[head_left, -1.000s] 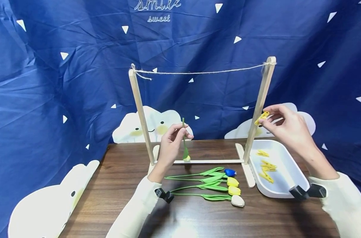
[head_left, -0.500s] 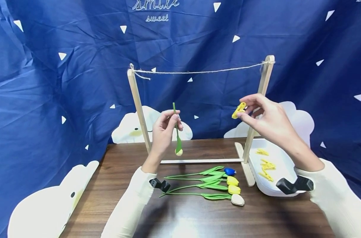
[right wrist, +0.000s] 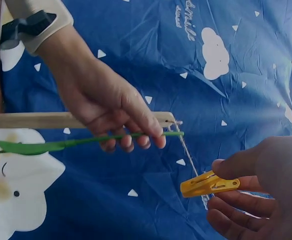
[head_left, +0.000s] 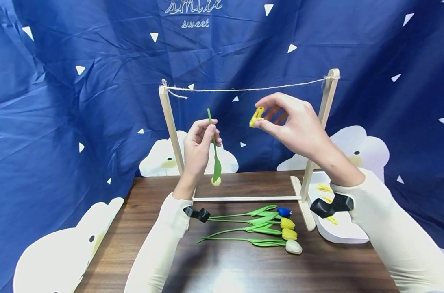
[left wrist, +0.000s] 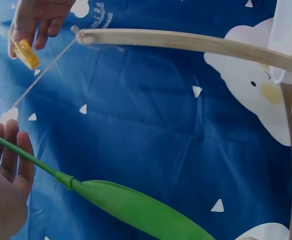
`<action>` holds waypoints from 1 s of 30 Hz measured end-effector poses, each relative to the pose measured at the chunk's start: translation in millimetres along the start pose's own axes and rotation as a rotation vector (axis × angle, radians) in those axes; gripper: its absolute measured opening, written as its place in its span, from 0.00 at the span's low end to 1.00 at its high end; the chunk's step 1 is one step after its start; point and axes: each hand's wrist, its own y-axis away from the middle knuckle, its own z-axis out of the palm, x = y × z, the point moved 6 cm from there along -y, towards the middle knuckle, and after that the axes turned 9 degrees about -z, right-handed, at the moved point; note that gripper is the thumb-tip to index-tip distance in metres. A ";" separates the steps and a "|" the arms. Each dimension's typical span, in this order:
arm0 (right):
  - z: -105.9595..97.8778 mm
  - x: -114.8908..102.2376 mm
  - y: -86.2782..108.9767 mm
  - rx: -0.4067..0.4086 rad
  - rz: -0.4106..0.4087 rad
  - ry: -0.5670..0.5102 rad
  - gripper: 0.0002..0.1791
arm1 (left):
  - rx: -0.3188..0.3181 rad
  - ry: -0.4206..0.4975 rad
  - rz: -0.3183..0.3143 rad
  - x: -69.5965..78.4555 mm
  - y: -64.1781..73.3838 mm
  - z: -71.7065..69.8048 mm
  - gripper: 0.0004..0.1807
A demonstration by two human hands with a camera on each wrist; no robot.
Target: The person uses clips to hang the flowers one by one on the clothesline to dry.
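Note:
My left hand pinches the green stem of an artificial tulip, which hangs flower down with its pale yellow bloom at the bottom. The stem's end sticks up above the thumb, below the string. In my right hand, thumb and fingers pinch a yellow clothespin, a little under the string and to the right of the tulip. The right wrist view shows the same clothespin between thumb and fingertips, overlapping the string. The left wrist view has the tulip's long leaf close up.
The string spans two wooden posts joined by a low bar. Several tulips, blue, yellow and white, lie on the brown table. A white tray with yellow clothespins stands right, partly behind my right arm.
My right hand has carried the clothespin left and up from beside the right post. My left hand has lifted the tulip up and slightly left.

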 end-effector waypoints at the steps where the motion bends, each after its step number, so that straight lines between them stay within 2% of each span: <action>1: 1.8 -1.3 -4.6 0.000 -0.002 -0.007 0.18 | 0.007 -0.001 0.005 1.0 -2.6 -0.8 0.13; 7: 10.6 -7.7 -28.9 0.011 0.011 -0.057 0.18 | 0.059 0.010 0.018 6.9 -17.6 -5.7 0.13; 14: 18.1 -14.4 -52.1 0.013 0.044 -0.115 0.18 | 0.085 0.031 0.036 13.5 -34.0 -7.0 0.07; 19: 25.2 -19.8 -68.8 0.026 0.036 -0.168 0.17 | 0.118 0.046 0.036 17.1 -41.1 -10.9 0.08; 30: 37.1 -31.9 -103.9 0.062 0.010 -0.214 0.15 | 0.138 0.062 0.039 23.5 -54.3 -15.6 0.04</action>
